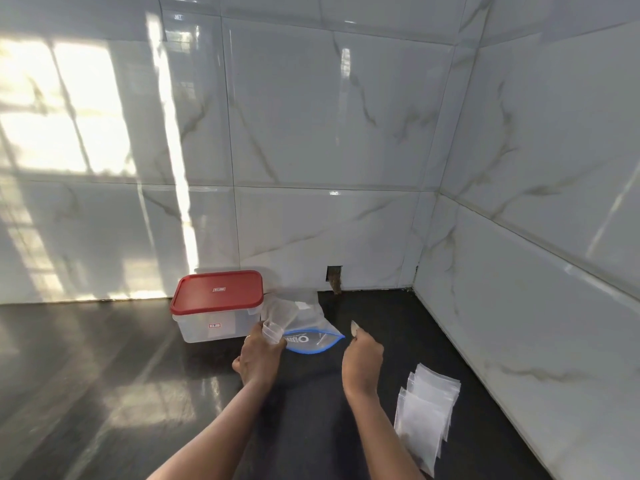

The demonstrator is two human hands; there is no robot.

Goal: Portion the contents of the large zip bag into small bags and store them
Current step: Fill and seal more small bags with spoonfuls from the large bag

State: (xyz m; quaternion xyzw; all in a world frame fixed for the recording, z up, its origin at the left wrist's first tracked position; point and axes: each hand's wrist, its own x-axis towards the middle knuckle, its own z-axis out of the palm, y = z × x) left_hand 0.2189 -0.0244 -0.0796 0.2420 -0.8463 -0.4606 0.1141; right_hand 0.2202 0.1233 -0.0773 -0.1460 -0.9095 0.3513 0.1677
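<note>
Left hand [258,358]: is gripping a small bag [280,317], fingers curled round its mouth.
Right hand [362,365]: is pinching a pale piece [354,329].
Large zip bag [313,336]: is lying on the tabletop [104,375], just beyond both hands.
Box [214,320]: is standing lidded, left of the zip bag.
Spare bags [427,417]: are lying stacked beside the right forearm.

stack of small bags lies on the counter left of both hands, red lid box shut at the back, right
No. The head view shows the stack of small bags on the counter to the right of the left hand and the right hand. The red-lid box is shut at the back.
</note>
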